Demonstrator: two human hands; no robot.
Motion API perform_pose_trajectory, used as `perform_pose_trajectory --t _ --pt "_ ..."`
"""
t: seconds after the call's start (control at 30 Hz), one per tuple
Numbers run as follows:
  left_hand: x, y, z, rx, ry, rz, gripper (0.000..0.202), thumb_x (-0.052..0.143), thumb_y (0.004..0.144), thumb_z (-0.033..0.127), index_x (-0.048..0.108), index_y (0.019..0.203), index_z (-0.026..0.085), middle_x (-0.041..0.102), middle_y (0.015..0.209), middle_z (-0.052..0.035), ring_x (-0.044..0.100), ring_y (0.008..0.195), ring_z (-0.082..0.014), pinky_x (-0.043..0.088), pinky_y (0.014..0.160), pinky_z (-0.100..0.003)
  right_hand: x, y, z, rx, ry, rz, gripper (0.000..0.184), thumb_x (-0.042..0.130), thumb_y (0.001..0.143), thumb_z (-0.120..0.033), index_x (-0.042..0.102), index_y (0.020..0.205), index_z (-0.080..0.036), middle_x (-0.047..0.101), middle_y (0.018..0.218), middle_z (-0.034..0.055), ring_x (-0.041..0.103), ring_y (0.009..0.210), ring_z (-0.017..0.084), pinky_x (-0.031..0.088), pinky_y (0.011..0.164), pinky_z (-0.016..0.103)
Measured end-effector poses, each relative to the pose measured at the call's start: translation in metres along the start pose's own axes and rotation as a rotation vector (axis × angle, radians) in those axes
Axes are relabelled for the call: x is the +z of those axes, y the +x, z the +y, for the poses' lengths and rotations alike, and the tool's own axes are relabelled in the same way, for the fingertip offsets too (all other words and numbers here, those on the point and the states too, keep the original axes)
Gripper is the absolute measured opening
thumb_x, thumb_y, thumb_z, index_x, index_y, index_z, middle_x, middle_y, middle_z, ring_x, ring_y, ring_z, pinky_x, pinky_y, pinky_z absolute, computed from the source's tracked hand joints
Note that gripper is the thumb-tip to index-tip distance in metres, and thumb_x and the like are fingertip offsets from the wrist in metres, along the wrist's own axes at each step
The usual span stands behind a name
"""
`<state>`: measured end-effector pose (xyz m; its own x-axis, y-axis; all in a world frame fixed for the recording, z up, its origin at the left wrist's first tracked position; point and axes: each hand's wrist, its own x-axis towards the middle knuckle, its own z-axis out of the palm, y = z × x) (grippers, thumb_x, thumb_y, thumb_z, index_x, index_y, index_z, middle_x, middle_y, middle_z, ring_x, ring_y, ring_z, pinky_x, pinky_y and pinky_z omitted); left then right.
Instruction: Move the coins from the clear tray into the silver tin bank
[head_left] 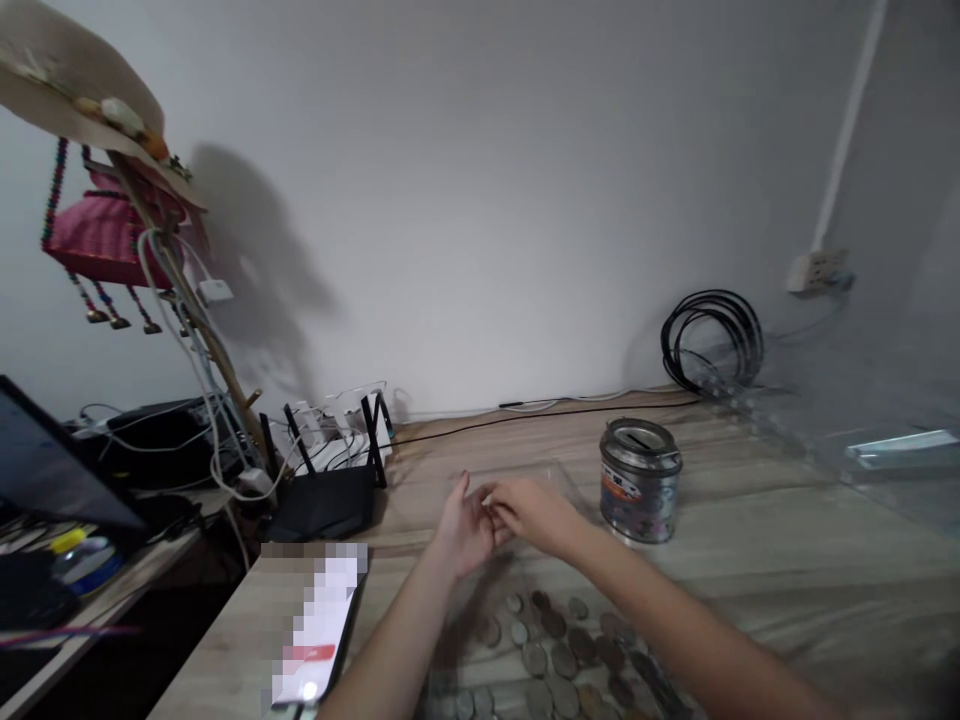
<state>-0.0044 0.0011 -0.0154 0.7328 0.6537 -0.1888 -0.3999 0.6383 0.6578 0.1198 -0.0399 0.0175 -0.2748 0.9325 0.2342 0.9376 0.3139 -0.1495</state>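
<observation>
My left hand (466, 528) is raised over the desk with its palm turned up and its thumb stretched out. Fingertips of my right hand (534, 512) are pressed together against the left palm, and anything between them is hidden. Below and nearer to me, several loose coins (564, 660) of silver and brown tones lie spread out. A clear plastic edge (555, 470) shows just behind the hands. To the right of them stands a round metal tin (640, 490) with a printed label and a slot in its lid, touched by neither hand.
A phone (330, 610) with a lit screen lies left of my forearm. Behind it are a black router (326, 500) and white plugs. Coiled black cable (712, 340) leans on the wall. At right is a clear plastic panel (810, 430); a monitor (52, 460) stands far left.
</observation>
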Motion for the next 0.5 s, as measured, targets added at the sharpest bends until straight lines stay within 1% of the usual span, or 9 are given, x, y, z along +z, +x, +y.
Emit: perform_pose_trajectory --t 0.03,0.1,0.17,0.2,0.27,0.3,0.33,0.43,0.5 --pt "0.001 0.0 0.0 0.0 0.034 0.006 0.043 0.03 0.082 0.05 0.053 0.086 0.014 0.059 0.074 -0.0081 0.059 0.068 -0.0178 0.041 0.066 -0.03 -0.009 -0.002 0.005 0.063 -0.065 0.044 0.025 0.04 0.08 -0.019 0.065 0.082 -0.018 0.066 0.085 0.0071 0.058 0.076 0.016 0.037 0.064 0.023" --pt "0.001 -0.001 0.0 0.007 0.106 0.028 0.042 0.032 0.082 0.048 0.052 0.094 0.013 0.06 0.084 -0.0115 0.059 0.075 -0.02 0.041 0.067 -0.031 -0.029 -0.01 0.019 0.231 -0.181 0.208 0.027 0.037 0.081 -0.02 0.064 0.088 -0.019 0.065 0.088 0.0085 0.058 0.082 0.018 0.038 0.066 0.025" --pt "0.0 0.0 0.0 0.01 0.161 0.068 0.038 0.034 0.082 0.043 0.052 0.095 0.012 0.059 0.087 -0.0121 0.059 0.075 -0.0188 0.041 0.066 -0.029 -0.05 -0.021 0.039 0.446 -0.255 0.39 0.029 0.036 0.081 -0.022 0.063 0.09 -0.019 0.064 0.091 0.0093 0.057 0.086 0.019 0.038 0.066 0.026" --pt "0.0 0.0 0.001 0.009 0.179 0.093 0.036 0.035 0.082 0.041 0.052 0.093 0.012 0.059 0.086 -0.0111 0.058 0.072 -0.0173 0.041 0.064 -0.028 -0.059 -0.027 0.05 0.571 -0.274 0.428 0.029 0.036 0.081 -0.023 0.064 0.088 -0.019 0.064 0.089 0.0101 0.057 0.083 0.02 0.038 0.063 0.026" --pt "0.0 0.0 0.001 0.008 0.211 0.137 0.031 0.036 0.081 0.037 0.053 0.089 0.012 0.059 0.082 -0.0085 0.057 0.068 -0.0145 0.04 0.062 -0.025 -0.074 -0.037 0.069 0.777 -0.277 0.425 0.03 0.037 0.079 -0.023 0.065 0.086 -0.019 0.064 0.086 0.0123 0.058 0.077 0.023 0.038 0.057 0.028" --pt "0.0 0.001 0.001 0.007 0.231 0.152 0.029 0.037 0.08 0.035 0.054 0.087 0.012 0.059 0.08 -0.0075 0.056 0.066 -0.0134 0.039 0.06 -0.024 -0.078 -0.041 0.077 0.841 -0.269 0.404 0.03 0.037 0.077 -0.023 0.066 0.086 -0.019 0.064 0.085 0.0132 0.058 0.075 0.024 0.038 0.054 0.029" --pt "0.001 0.001 0.0 0.005 0.256 0.162 0.026 0.039 0.079 0.033 0.054 0.086 0.013 0.059 0.079 -0.0067 0.056 0.065 -0.0126 0.039 0.059 -0.023 -0.081 -0.043 0.083 0.879 -0.258 0.382 0.03 0.038 0.076 -0.022 0.066 0.086 -0.019 0.064 0.085 0.0138 0.059 0.075 0.025 0.038 0.053 0.03" --pt "0.005 0.0 -0.003 0.008 0.374 0.169 0.022 0.043 0.075 0.03 0.055 0.085 0.014 0.058 0.08 -0.0055 0.054 0.064 -0.0117 0.038 0.059 -0.023 -0.081 -0.045 0.091 0.909 -0.232 0.345 0.029 0.041 0.072 -0.02 0.068 0.084 -0.02 0.064 0.084 0.0139 0.059 0.074 0.026 0.039 0.052 0.03" --pt "0.006 -0.002 -0.007 0.048 0.543 0.161 0.023 0.046 0.073 0.03 0.056 0.088 0.015 0.058 0.084 -0.0057 0.054 0.069 -0.0129 0.038 0.062 -0.024 -0.079 -0.045 0.091 0.929 -0.227 0.327 0.028 0.042 0.071 -0.02 0.069 0.08 -0.02 0.064 0.082 0.0143 0.059 0.072 0.025 0.039 0.052 0.03"
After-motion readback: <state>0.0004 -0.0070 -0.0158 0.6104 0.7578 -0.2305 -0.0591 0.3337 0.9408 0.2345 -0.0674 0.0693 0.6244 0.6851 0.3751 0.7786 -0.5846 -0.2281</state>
